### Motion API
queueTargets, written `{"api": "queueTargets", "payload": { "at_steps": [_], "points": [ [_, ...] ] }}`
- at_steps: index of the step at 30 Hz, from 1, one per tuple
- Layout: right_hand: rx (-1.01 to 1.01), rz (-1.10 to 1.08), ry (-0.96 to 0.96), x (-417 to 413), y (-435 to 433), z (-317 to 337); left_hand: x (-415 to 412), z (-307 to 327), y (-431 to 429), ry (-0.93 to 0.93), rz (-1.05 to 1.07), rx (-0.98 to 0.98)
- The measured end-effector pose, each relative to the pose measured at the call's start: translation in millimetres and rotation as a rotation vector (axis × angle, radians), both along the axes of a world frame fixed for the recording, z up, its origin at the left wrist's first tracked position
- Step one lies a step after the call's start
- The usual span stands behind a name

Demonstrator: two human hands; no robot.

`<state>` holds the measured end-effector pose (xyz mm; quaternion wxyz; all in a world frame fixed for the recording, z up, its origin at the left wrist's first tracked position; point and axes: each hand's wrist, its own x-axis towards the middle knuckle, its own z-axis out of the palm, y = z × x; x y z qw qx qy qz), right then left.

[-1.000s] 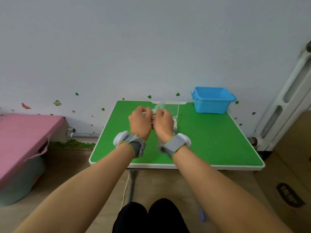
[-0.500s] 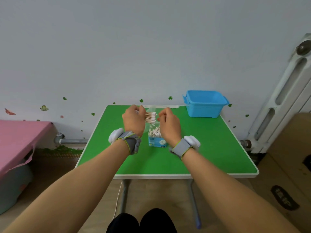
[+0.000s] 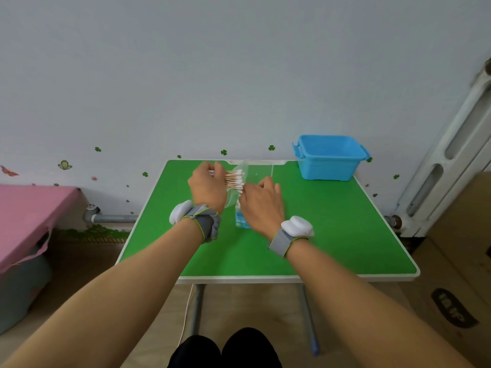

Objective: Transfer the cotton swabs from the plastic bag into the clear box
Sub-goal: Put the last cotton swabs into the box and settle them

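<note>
Cotton swabs (image 3: 233, 180) bunched in grip of left hand (image 3: 207, 189); right hand (image 3: 261, 203) over plastic bag (image 3: 241, 221), grip unclear.

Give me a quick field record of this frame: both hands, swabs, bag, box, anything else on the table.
left hand: grips a bundle of cotton swabs, held level above the table, free ends pointing right
right hand: blurred, over the top of the plastic bag; grip hidden
plastic bag: upright on the green table, blue label at its base
clear box: behind the hands, near the far edge; contents unclear
blue bin: far right corner
</note>
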<state>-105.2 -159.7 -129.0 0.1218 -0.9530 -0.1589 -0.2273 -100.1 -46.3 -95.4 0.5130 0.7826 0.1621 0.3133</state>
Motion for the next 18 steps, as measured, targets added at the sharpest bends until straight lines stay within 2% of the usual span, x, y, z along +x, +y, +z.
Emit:
{"api": "queueTargets", "payload": {
  "at_steps": [10, 18],
  "points": [
    [-0.084, -0.03, -0.045, -1.4, 2.6, -6.2, -0.3, -1.4, 4.5, -0.018, -0.017, -0.046],
    [-0.074, -0.053, 0.0, 1.4, 4.6, -5.5, 0.4, -5.0, 2.4, -0.012, -0.017, -0.044]
  ]
}}
